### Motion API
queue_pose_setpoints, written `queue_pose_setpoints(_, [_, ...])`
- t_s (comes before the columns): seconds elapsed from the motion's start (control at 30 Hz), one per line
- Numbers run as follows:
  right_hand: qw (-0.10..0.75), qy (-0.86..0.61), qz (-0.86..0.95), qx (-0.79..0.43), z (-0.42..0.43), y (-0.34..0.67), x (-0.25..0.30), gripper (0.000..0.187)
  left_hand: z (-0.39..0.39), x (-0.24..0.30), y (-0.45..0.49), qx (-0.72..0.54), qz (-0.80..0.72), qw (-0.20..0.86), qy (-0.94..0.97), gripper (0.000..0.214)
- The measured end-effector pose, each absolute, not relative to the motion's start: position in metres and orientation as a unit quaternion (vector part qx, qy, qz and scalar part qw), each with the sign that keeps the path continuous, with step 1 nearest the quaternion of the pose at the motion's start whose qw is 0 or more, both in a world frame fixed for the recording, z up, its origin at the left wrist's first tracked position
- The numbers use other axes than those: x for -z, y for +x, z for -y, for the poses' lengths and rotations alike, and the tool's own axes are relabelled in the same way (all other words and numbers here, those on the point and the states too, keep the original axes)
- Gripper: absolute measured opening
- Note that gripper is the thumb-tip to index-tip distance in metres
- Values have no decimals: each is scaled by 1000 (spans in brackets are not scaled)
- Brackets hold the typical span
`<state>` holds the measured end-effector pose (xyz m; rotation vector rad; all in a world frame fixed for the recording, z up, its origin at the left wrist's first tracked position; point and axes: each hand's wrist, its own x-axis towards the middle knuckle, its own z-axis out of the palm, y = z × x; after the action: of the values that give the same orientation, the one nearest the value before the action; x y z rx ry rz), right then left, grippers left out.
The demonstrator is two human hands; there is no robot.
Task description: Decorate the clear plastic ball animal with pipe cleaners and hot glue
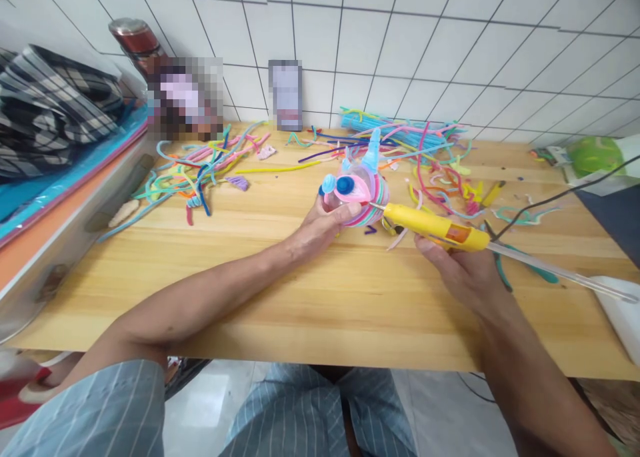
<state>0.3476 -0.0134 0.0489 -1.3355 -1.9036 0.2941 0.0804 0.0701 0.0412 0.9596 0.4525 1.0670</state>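
My left hand (333,220) is closed around the lower left side of a small craft figure (377,190) with pink, white and teal stripes, blue round eyes and a light blue upright piece on top. In my right hand (463,264) is a yellow hot glue gun (425,224), pointing left. A clear glue stick (560,270) sticks out of its back end. The gun's metal nozzle touches or nearly touches the figure beside my left thumb; I cannot tell which. Most of the fingers on both hands are hidden behind what they hold.
Loose colourful pipe cleaners (200,167) lie at the left, with a blue bundle (380,127) along the tiled wall. Green-handled pliers (533,265) lie right of my right hand. A black cable (550,200) runs off right. A phone (286,96) leans on the wall.
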Motion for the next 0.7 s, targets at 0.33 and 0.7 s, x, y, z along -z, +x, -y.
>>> queue_pose_setpoints(0.33, [400, -495, 765, -101, 12, 347, -47, 21, -69, -43, 80, -488, -203, 731, 432, 99])
queue_pose_setpoints(0.7, [392, -489, 774, -94, 14, 344, -54, 15, -69, -43, 81, -482, -220, 729, 433, 101])
